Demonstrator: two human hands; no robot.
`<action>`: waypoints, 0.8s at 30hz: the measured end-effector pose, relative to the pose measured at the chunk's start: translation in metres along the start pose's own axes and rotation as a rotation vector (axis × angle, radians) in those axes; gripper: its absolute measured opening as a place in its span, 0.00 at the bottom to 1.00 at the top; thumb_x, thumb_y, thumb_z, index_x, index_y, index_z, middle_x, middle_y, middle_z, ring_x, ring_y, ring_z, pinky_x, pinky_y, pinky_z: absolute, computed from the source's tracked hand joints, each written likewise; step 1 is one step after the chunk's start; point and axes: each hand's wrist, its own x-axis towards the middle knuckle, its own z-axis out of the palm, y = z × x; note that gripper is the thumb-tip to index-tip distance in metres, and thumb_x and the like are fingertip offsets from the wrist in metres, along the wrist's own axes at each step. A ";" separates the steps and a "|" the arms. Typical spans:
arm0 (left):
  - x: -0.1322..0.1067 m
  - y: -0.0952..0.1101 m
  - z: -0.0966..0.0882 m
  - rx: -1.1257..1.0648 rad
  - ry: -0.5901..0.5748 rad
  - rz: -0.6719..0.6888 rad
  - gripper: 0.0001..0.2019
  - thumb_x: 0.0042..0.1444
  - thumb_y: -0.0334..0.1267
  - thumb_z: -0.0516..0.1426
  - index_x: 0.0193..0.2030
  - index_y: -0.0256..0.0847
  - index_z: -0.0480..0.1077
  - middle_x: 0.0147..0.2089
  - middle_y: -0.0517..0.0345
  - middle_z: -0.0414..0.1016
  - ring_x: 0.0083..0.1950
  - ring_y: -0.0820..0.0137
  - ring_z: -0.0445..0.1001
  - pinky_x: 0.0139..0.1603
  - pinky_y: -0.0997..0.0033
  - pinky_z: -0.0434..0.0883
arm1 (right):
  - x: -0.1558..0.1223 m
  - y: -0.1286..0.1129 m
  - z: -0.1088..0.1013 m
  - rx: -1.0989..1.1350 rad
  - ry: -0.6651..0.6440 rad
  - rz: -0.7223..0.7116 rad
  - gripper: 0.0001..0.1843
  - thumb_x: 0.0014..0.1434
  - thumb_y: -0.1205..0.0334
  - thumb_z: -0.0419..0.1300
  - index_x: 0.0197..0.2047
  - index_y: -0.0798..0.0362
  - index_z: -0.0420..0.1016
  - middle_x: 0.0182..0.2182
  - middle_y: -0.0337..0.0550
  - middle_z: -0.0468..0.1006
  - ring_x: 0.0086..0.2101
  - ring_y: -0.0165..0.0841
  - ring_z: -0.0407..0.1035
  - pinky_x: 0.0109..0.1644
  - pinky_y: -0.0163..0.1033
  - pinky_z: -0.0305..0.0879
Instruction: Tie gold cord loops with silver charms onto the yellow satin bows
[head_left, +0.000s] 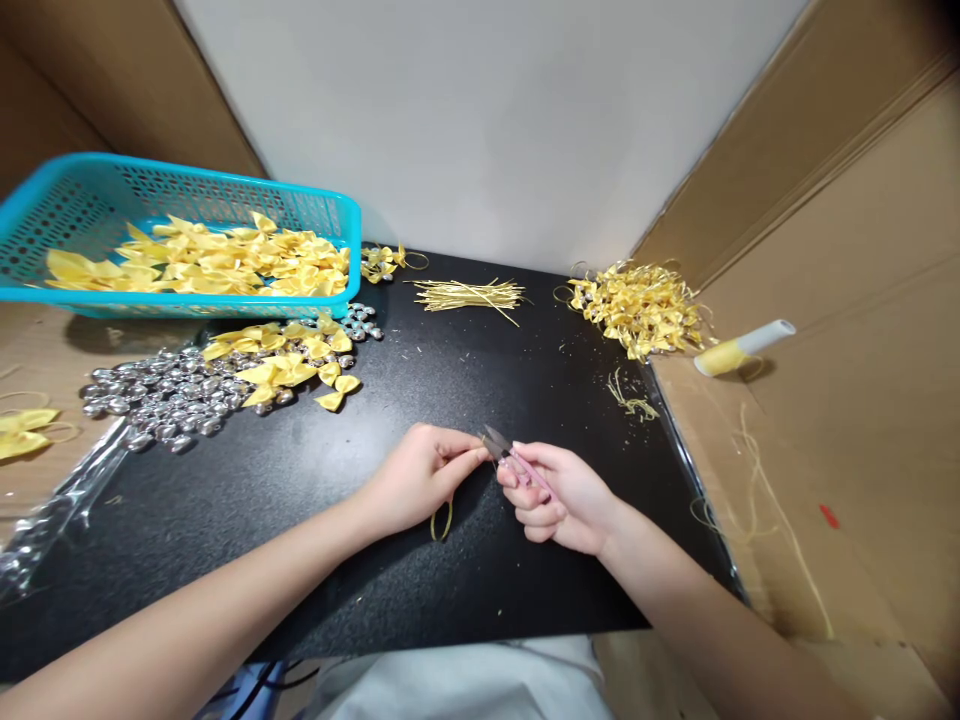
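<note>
My left hand [425, 474] pinches a thin gold cord between thumb and forefinger, and a loop of that gold cord [442, 521] hangs below the palm. My right hand [562, 497] is wrapped round small pink-handled thread snips [529, 474]. The snips' blades point up and left, slightly apart, right at the left fingertips. Whether they touch the cord's end I cannot make out. Both hands are over the front middle of the black table [360, 560].
A blue basket [225, 302] of yellow bows stands at the left. Silver beads [180, 395] and loose bows [277, 372] lie before it. Gold cords [469, 295] lie at the back, finished bow loops [637, 308] and cord scraps [632, 400] at the right, beside a white-yellow tube [742, 347].
</note>
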 end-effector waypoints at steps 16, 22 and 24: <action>0.000 0.001 0.002 -0.129 0.001 -0.103 0.19 0.60 0.47 0.53 0.37 0.33 0.80 0.20 0.63 0.62 0.22 0.77 0.55 0.20 0.80 0.54 | 0.000 0.015 -0.006 -0.330 0.383 -0.630 0.23 0.57 0.39 0.59 0.31 0.51 0.60 0.19 0.26 0.51 0.17 0.19 0.37 0.19 0.29 0.34; 0.002 -0.001 0.001 -0.299 0.061 -0.195 0.19 0.55 0.49 0.57 0.38 0.34 0.79 0.17 0.64 0.62 0.19 0.77 0.57 0.20 0.79 0.54 | 0.016 -0.005 -0.023 -0.853 0.597 -0.948 0.19 0.65 0.45 0.50 0.30 0.50 0.60 0.22 0.31 0.55 0.21 0.25 0.50 0.25 0.32 0.48; 0.003 -0.002 0.000 -0.359 0.108 -0.199 0.18 0.54 0.50 0.59 0.38 0.35 0.79 0.16 0.65 0.61 0.19 0.78 0.56 0.20 0.79 0.53 | 0.022 -0.026 -0.032 -1.093 0.740 -1.050 0.16 0.65 0.49 0.50 0.30 0.51 0.62 0.21 0.33 0.58 0.23 0.28 0.56 0.29 0.34 0.53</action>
